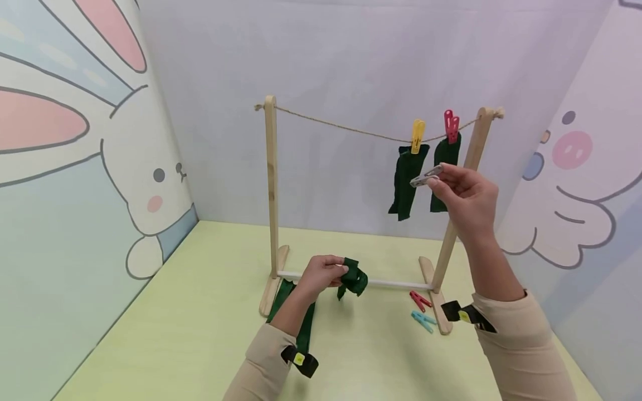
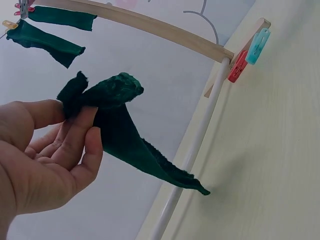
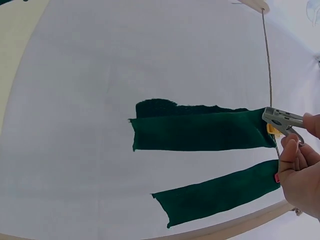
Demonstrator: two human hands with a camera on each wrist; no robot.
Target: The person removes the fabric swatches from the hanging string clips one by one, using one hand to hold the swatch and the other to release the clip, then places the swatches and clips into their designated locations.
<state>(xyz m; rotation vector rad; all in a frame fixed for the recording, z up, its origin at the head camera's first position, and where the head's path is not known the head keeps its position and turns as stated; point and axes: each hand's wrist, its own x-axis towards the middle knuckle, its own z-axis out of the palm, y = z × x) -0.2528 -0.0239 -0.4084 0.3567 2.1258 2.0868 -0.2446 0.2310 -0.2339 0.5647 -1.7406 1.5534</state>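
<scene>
Between thumb and fingers, my left hand [image 1: 321, 275] pinches a dark green strip of cloth [image 1: 355, 278], low in front of the rack; in the left wrist view the cloth [image 2: 122, 125] is bunched at the top with a loose tail. Higher up on the right, my right hand [image 1: 468, 195] pinches a grey clothespin [image 1: 426, 175] by its handle ends. Behind it, two green cloth strips hang from the rope [image 1: 346, 128], one under a yellow clothespin [image 1: 418, 136], the other under a red clothespin [image 1: 452, 127].
The rope runs between two wooden posts [image 1: 272, 184] joined by a white bar [image 1: 396, 284]. Another red clothespin [image 1: 420, 301] and a light blue clothespin [image 1: 424, 321] lie by the right foot. A green strip [image 1: 305, 331] lies on the table beneath my left arm. Cartoon-printed panels [image 1: 60, 250] stand at both sides.
</scene>
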